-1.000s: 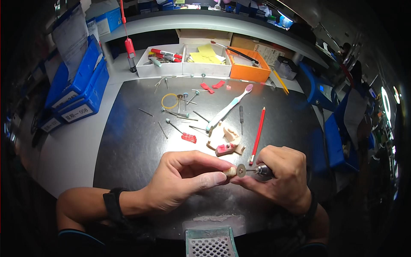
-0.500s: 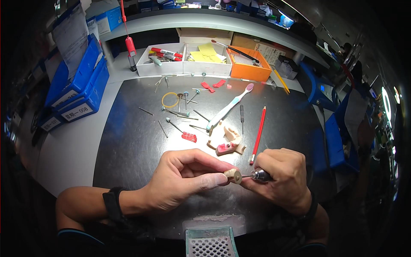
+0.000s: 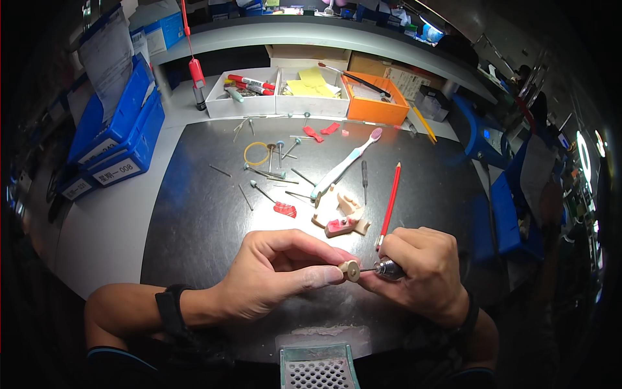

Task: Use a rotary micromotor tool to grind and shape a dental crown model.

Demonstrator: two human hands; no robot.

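Observation:
Over the near part of the dark work surface, my left hand [image 3: 278, 266] pinches a small beige piece [image 3: 343, 266] between thumb and fingers. A round, disc-like face [image 3: 352, 271] shows at its right end; whether it belongs to the piece or to the tool I cannot tell. My right hand [image 3: 424, 269] is closed round a rotary handpiece [image 3: 391, 269] with a metal nose. Its thin shank [image 3: 368, 270] points left and meets the disc. Just beyond my hands lies a beige dental model [image 3: 350, 209] with a pink-red section [image 3: 340, 225].
Beyond the model lie a toothbrush [image 3: 346, 163], a red pencil [image 3: 392, 201], a slim dark tool [image 3: 365, 181] and several loose burs [image 3: 262, 191]. White trays [image 3: 240, 107] and an orange box [image 3: 379, 111] stand behind. Blue bins [image 3: 126, 142] flank the left. A perforated tray [image 3: 317, 373] sits nearest me.
Both hands stay close together. The right hand and handpiece have shifted slightly left and down, and the disc-like face has turned a little and moved left.

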